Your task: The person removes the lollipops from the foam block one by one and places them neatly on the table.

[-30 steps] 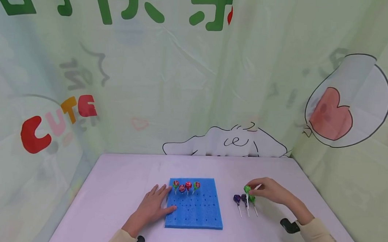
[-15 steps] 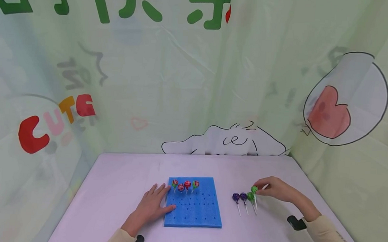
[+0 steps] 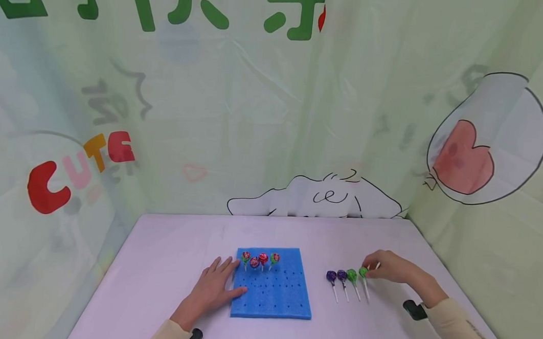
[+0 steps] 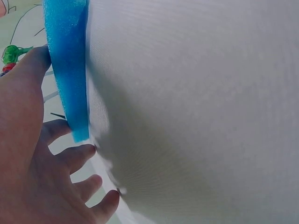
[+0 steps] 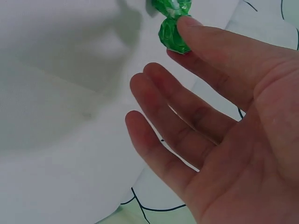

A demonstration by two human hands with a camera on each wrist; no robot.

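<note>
My right hand pinches the head of a green-wrapped lollipop between thumb and forefinger, its white stick pointing down toward me. In the right wrist view, the other fingers extend away from the green wrapper. Left of it on the table lie another green lollipop and two purple ones, side by side. My left hand lies spread at the left edge of a blue foam board, thumb over its surface. Several red and red-green lollipops stand in the board's far row.
Small holes in several rows dot the board. The pale table runs back to a printed curtain, which also closes off both sides. A black wrist device sits on the right wrist.
My right hand has carried the green lollipop rightward, from above the other lollipops to the right end of their row, and lowered it. The left hand has stayed at the board.
</note>
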